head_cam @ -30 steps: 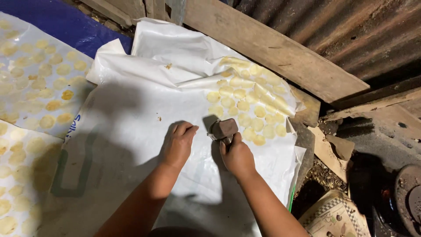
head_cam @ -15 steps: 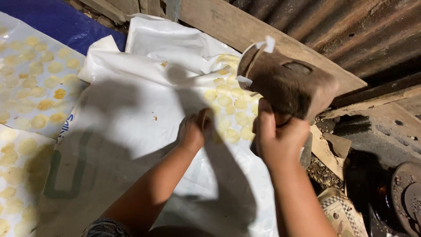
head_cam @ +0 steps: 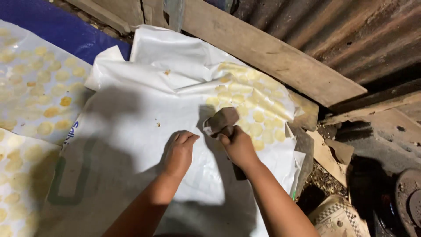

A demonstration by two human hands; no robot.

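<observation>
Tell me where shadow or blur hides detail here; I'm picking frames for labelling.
Head view: sharp, lit from behind the person; dark shadow of the arms falls over the white sheet below the left hand and right hand; right edge nearly black.

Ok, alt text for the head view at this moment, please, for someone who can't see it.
Seen from above, a person's right hand grips a brown wooden block on a white plastic sheet, while the left hand presses flat on the sheet beside it. Rows of flat yellow discs lie under the plastic, with a wooden plank and rusty corrugated metal behind.
</observation>
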